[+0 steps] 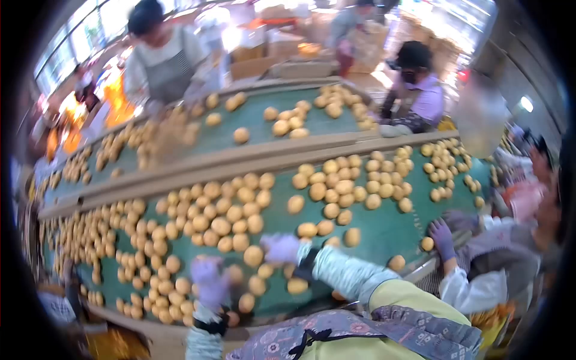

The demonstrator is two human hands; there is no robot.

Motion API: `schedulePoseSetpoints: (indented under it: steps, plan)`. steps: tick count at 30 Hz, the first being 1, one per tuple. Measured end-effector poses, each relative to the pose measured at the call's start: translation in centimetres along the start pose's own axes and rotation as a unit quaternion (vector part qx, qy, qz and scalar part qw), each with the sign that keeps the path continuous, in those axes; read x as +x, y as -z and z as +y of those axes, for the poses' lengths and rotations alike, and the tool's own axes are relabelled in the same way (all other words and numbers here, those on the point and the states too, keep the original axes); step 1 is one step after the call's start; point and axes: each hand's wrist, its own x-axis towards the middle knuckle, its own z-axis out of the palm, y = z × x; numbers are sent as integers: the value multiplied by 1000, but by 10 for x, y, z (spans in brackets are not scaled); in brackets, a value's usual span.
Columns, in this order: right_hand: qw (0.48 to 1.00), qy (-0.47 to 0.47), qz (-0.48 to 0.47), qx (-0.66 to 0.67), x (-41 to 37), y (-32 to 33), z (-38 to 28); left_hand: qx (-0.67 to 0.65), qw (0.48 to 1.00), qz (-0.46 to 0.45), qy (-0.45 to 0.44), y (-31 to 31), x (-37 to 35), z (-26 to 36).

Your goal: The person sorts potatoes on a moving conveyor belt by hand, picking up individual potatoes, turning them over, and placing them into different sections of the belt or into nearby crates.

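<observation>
Both my hands wear pale purple gloves and reach over a green conveyor belt (384,231) strewn with round, yellow-brown potatoes (221,226). Low over the near side of the belt is my left hand (210,282), its fingers smeared by motion, with a potato (234,274) right at its edge. Farther forward and to the right, my right hand (279,247) is also blurred, close beside another potato (253,256). What either hand holds, if anything, I cannot tell. Dark bands circle both wrists over light patterned sleeves.
A long divider (240,159) separates this belt from a second green belt (207,139) carrying more potatoes. At right, a co-worker's gloved hand (443,239) rests by the near edge. Other people (165,66) stand across the belts, with cardboard boxes (249,54) behind.
</observation>
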Motion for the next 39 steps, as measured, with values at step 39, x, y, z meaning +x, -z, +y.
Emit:
schedulePoseSetpoints:
  steps: [39]
  plan:
    - [796,-370,477,39,-189,-118,15,-28,992,-118,-35,156,-78,-176]
